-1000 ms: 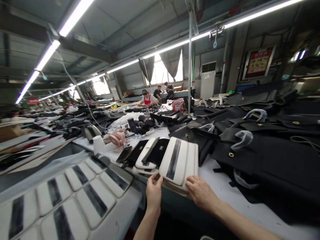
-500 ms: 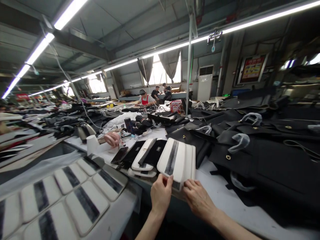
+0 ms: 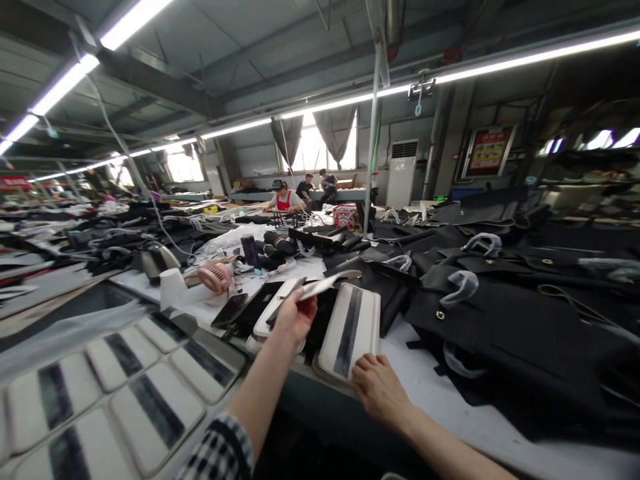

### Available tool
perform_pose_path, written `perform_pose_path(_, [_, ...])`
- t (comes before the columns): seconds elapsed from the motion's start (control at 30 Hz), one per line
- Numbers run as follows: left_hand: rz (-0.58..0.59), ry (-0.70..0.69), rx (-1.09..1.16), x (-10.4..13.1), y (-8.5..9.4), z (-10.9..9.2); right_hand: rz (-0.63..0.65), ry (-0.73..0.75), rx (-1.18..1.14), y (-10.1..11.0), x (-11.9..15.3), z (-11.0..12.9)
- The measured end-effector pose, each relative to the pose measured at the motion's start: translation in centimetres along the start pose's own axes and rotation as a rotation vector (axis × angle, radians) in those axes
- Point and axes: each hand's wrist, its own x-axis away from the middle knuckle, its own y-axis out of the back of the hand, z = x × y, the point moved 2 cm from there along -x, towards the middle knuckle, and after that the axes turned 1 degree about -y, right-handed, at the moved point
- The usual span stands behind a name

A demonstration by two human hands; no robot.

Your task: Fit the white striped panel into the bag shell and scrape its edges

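My left hand (image 3: 294, 319) is raised, closed on one edge of a thin white panel (image 3: 326, 285) seen nearly edge-on. Beneath it, near the table edge, lies another white panel (image 3: 369, 317) with rounded corners and a dark stripe down its length. My right hand (image 3: 379, 383) has its fingers curled over the lower right corner of that lying panel; its fingertips are partly hidden. Left of these, black pieces and a white flap with a small metal fitting (image 3: 274, 313) lie partly behind my left hand and forearm.
On the left surface several striped white panels (image 3: 150, 413) lie in rows. A pink fan (image 3: 216, 277), a white cup (image 3: 171, 288) and a metal kettle (image 3: 155, 260) stand behind. Black bag parts (image 3: 500, 327) cover the right side. People sit at far tables.
My left hand has lifted a white panel off the pile, up and to the left, tilting it. My right hand stays at the lower corner of the panel beneath. The view has shifted slightly.
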Motion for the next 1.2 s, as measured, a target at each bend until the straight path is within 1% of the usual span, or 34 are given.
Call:
perform_pose_path(0.1, [0.059, -0.133, 0.07, -0.8, -3.6, -7.0, 0.006, -0.04, -0.061, 0.0, -0.2, 0.4])
perform_pose_path(0.13, [0.084, -0.174, 0.082, -0.7, -4.4, -8.9, 0.008, -0.059, -0.092, 0.0, -0.3, 0.4])
perform_pose_path(0.17, [0.112, -0.21, 0.086, -0.3, -5.1, -10.3, 0.01, -0.081, -0.13, 0.0, -0.4, 0.4])
perform_pose_path(0.2, [0.138, -0.235, 0.087, 0.4, -5.5, -11.3, 0.013, -0.106, -0.174, 0.1, -0.6, 0.4])
perform_pose_path(0.23, [0.172, -0.253, 0.075, 1.2, -5.6, -11.7, 0.017, -0.136, -0.225, 0.2, -0.8, 0.3])
perform_pose_path(0.27, [0.213, -0.269, 0.047, 2.3, -5.4, -11.6, 0.023, -0.171, -0.285, 0.6, -1.0, 0.1])
perform_pose_path(0.3, [0.256, -0.286, 0.006, 3.5, -5.0, -11.0, 0.03, -0.208, -0.355, 1.1, -1.2, -0.1])
perform_pose_path(0.33, [0.306, -0.307, -0.056, 4.7, -4.4, -10.0, 0.036, -0.244, -0.43, 1.9, -1.4, -0.2])
perform_pose_path(0.4, [0.361, -0.376, -0.2, 7.5, -2.5, -7.2, 0.029, -0.294, -0.589, 4.2, -1.6, -0.2])
perform_pose_path(0.47, [0.329, -0.437, -0.352, 10.3, -0.3, -3.8, -0.014, -0.323, -0.932, 7.3, -1.4, 0.5])
perform_pose_path(0.53, [0.309, -0.482, -0.596, 13.1, 1.8, -0.6, -0.037, -0.341, -1.422, 10.2, -1.0, 1.7])
perform_pose_path(0.57, [0.321, -0.495, -0.728, 14.2, 2.5, 0.8, -0.029, -0.36, -1.627, 11.3, -0.7, 2.4])
perform_pose_path(0.6, [0.345, -0.517, -0.844, 15.2, 3.1, 2.0, -0.023, -0.386, -1.768, 12.1, -0.5, 3.0])
perform_pose_path(0.63, [0.373, -0.527, -0.946, 15.9, 3.6, 2.9, -0.026, -0.416, -1.825, 12.6, -0.2, 3.4])
perform_pose_path(0.7, [0.431, -0.508, -1.09, 16.2, 4.1, 4.0, -0.077, -0.494, -1.842, 12.6, 0.1, 3.7])
perform_pose_path(0.77, [0.534, -0.398, -1.107, 15.4, 4.6, 4.6, -0.142, -0.555, -1.831, 12.0, 0.2, 3.5])
perform_pose_path(0.87, [0.728, -0.164, -0.931, 14.1, 6.0, 5.4, -0.158, -0.598, -1.816, 11.3, -0.1, 2.6])
perform_pose_path(0.9, [0.768, -0.081, -0.847, 14.0, 6.8, 5.9, -0.158, -0.596, -1.812, 11.3, -0.2, 2.3])
perform_pose_path(0.93, [0.782, -0.014, -0.745, 14.1, 7.8, 6.4, -0.153, -0.594, -1.81, 11.3, -0.3, 2.0])
perform_pose_path(1.0, [0.736, 0.14, -0.438, 14.8, 9.9, 7.7, -0.132, -0.589, -1.798, 11.6, -0.3, 1.4])
perform_pose_path(1.03, [0.653, 0.162, -0.218, 15.1, 11.0, 8.2, -0.112, -0.587, -1.785, 11.8, -0.3, 1.1])
perform_pose_path(1.07, [0.54, 0.183, -0.023, 15.5, 11.9, 8.7, -0.088, -0.587, -1.768, 11.9, -0.3, 0.8])
perform_pose_path(1.1, [0.406, 0.179, 0.121, 15.7, 12.8, 9.0, -0.067, -0.588, -1.746, 12.0, -0.4, 0.6])
perform_pose_path(1.13, [0.266, 0.165, 0.209, 15.7, 13.4, 9.2, -0.055, -0.591, -1.721, 12.2, -0.5, 0.3])
perform_pose_path(1.17, [0.143, 0.147, 0.234, 15.7, 13.9, 9.4, -0.059, -0.594, -1.696, 12.4, -0.7, 0.1])
perform_pose_path(1.2, [0.056, 0.122, 0.209, 15.4, 14.1, 9.4, -0.081, -0.592, -1.671, 12.9, -1.2, -0.1])
